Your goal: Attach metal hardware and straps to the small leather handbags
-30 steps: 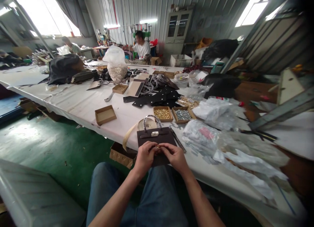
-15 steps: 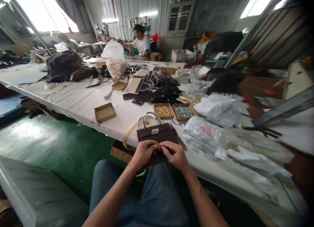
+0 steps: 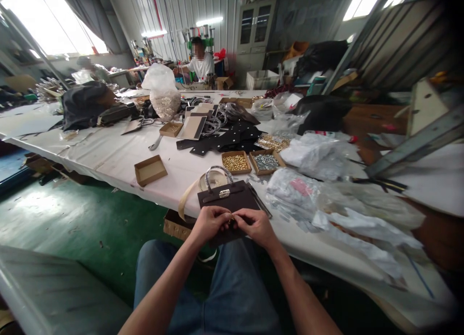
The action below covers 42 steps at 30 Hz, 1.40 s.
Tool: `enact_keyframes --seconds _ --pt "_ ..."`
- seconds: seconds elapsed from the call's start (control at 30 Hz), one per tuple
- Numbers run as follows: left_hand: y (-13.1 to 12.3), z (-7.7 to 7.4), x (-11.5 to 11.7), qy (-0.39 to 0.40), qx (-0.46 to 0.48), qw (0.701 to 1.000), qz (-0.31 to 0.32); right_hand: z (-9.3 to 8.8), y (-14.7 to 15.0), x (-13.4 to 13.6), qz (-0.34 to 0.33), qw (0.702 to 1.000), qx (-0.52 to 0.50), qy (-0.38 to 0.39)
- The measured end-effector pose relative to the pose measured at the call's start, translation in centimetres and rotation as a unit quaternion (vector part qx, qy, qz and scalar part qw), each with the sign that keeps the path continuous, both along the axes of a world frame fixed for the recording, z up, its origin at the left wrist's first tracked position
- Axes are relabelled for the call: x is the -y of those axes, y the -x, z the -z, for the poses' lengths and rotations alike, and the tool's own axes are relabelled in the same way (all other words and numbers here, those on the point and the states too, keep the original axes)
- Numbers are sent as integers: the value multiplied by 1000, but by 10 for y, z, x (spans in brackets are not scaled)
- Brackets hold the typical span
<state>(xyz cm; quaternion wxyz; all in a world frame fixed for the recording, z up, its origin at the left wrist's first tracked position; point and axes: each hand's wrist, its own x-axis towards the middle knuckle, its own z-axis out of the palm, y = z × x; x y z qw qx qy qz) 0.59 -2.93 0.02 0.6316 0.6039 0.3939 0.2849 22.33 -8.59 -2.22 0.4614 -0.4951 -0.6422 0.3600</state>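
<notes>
A dark brown bag [image 3: 242,196] with a wrapped handle [image 3: 218,169] and a metal clasp [image 3: 224,193] lies at the table's front edge. Over its near part, my left hand [image 3: 213,222] and my right hand [image 3: 254,224] meet fingertip to fingertip. Both pinch a small gold-coloured metal piece [image 3: 231,219], mostly hidden by the fingers. Behind the handle rests a roll of cream tape [image 3: 213,179], its loose end hanging toward the edge. A dark rod-like tool [image 3: 260,201] lies along the bag's right side.
Past the bag are a box of gold studs [image 3: 235,162], a box of silver studs [image 3: 266,162] and black strips [image 3: 232,139]. A shallow cardboard box [image 3: 151,170] sits left; plastic bags [image 3: 295,190] lie right. A person [image 3: 200,62] sits across the table [image 3: 108,153].
The view has shifted slightly, so the table's contents appear a little further left. Both hands remain together over the bag, still pinching the gold piece.
</notes>
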Motion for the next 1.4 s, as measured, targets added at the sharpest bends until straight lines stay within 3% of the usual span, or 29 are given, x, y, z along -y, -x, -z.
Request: enact_keyframes --seconds 0.27,0.6,0.93,1.17,1.4 --pt "-10 -6 1 -43 -10 999 -22 9 4 0 71 997 -11 10" --pt "-23 -13 11 -92 -4 994 -60 15 2 -1 88 986 -117 84" --pt "-31 -11 13 -211 -27 973 -85 17 -2 -5 104 972 -178 108" --pt "-29 -16 16 -183 -16 978 -99 14 -2 -3 94 981 -148 86" --pt "-28 -20 17 -140 -5 985 -104 -11 -5 -1 55 993 -90 56"
